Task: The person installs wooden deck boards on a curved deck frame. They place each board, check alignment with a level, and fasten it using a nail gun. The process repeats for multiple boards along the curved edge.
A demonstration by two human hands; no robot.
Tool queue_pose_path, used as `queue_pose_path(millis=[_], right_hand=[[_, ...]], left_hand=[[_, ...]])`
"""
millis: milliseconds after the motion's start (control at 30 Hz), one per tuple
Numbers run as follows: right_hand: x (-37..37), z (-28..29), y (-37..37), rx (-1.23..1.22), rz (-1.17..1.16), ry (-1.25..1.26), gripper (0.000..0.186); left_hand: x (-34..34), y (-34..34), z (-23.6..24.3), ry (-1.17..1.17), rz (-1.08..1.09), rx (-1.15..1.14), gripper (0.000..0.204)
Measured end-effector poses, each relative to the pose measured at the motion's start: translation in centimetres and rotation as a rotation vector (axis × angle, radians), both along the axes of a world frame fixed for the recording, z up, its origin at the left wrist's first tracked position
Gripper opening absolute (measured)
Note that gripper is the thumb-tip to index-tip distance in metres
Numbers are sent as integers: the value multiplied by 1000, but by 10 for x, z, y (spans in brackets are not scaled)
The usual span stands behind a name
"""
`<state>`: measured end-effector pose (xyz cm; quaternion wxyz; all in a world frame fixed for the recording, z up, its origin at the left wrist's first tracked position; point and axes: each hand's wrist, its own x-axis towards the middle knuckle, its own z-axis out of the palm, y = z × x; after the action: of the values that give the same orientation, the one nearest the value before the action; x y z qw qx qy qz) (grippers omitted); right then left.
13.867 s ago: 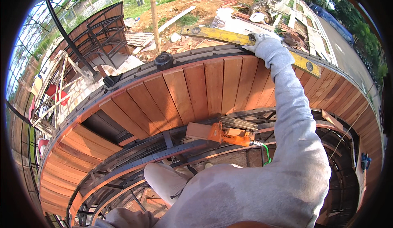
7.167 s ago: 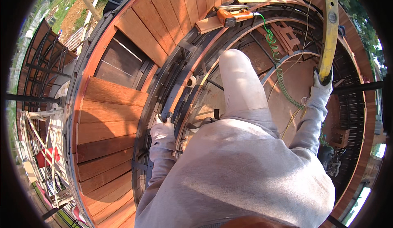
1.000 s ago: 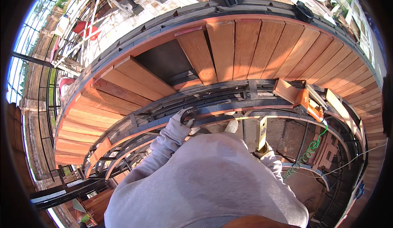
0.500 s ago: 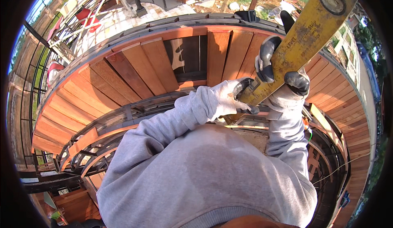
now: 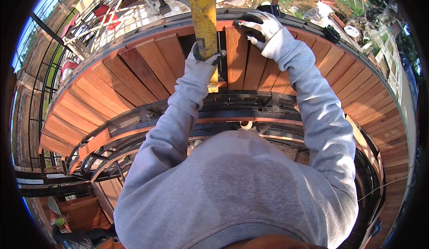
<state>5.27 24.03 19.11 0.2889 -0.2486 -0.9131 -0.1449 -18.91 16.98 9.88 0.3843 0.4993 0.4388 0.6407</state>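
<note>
Bright sunlight casts hard-edged shadows across the planks (image 5: 152, 65), with strong fisheye bending toward the rim.

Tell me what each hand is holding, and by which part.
The left hand holds the yellow level near its lower end in the picture. The right hand, spread over the planks, holds nothing visible.

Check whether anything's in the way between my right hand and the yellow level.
Nothing visible stands between them: the right hand is at the wooden planks, right of the yellow level, which the left hand grips near its lower end.
</note>
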Motion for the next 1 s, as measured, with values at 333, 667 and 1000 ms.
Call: queue_pose_path(millis=[333, 667, 1000], right_hand=[[6, -9, 4, -52, -2, 75, 52], [-3, 2, 1, -171, 44, 164, 44], [-1, 4, 0, -170, 124, 215, 50]], left_hand=[[24, 30, -25, 86, 67, -25, 49], [25, 22, -33, 32, -83, -149, 45], [25, 23, -35, 62, -56, -180, 47]])
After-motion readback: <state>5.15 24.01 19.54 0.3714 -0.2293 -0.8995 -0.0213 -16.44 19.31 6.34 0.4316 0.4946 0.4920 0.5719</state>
